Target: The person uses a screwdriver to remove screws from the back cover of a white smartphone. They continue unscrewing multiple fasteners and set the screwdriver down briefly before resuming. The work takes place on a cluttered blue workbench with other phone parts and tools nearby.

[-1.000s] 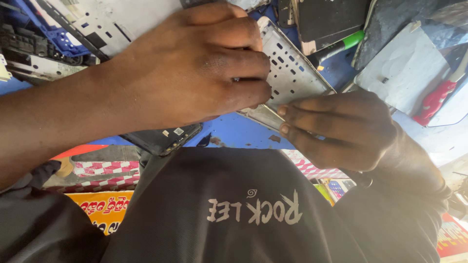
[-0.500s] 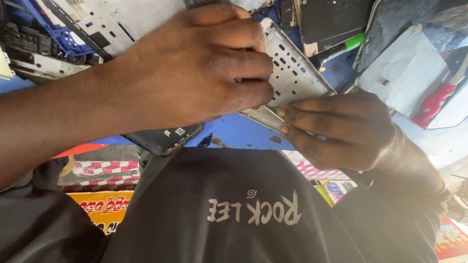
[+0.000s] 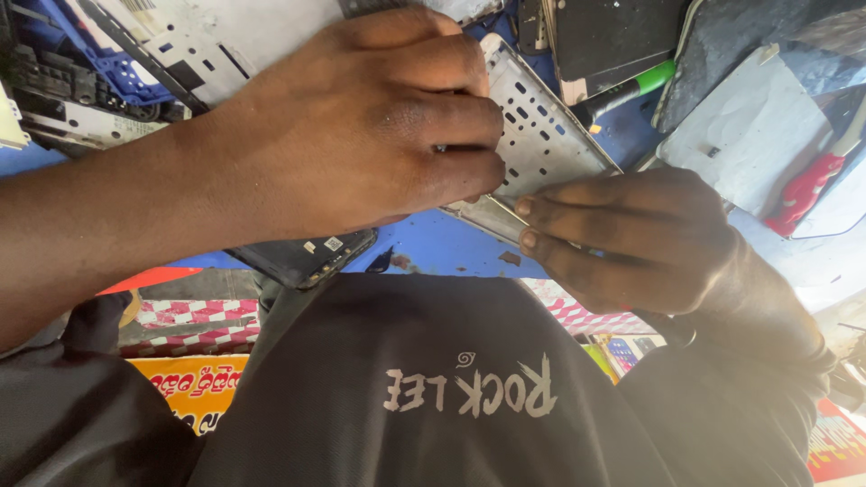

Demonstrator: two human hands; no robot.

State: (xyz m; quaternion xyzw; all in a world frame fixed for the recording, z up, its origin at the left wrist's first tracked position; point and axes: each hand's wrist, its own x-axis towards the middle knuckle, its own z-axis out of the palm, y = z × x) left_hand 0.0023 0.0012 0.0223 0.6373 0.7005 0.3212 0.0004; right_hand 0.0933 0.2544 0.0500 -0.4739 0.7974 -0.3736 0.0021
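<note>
Over the blue work surface (image 3: 451,248), the left hand (image 3: 361,126) lies curled across a thin silver perforated metal frame plate (image 3: 541,135), its fingers folded down and pressing the plate's near edge, so it is closed on that plate. The right hand (image 3: 631,239) meets it from the other side, its fingertips (image 3: 528,209) pinching the plate's lower corner in a tight grip; whether anything small sits between those fingertips I cannot tell. The plate is tilted, raised off the surface between the two hands and touching both.

Doing this well seems to call for steady support from the left hand while the right works only at the corner, since so thin a sheet would likely bend if twisted. Keeping the grip close to the edge being handled should limit flex.

Just beneath the left wrist lies a dark flat phone body with a small label (image 3: 302,257). Beyond the plate rest a green-capped marker pen (image 3: 631,87), a grey sheet (image 3: 749,144) and a red-handled tool (image 3: 807,189), all well apart from the hands. A black shirt (image 3: 433,388) fills the foreground.
</note>
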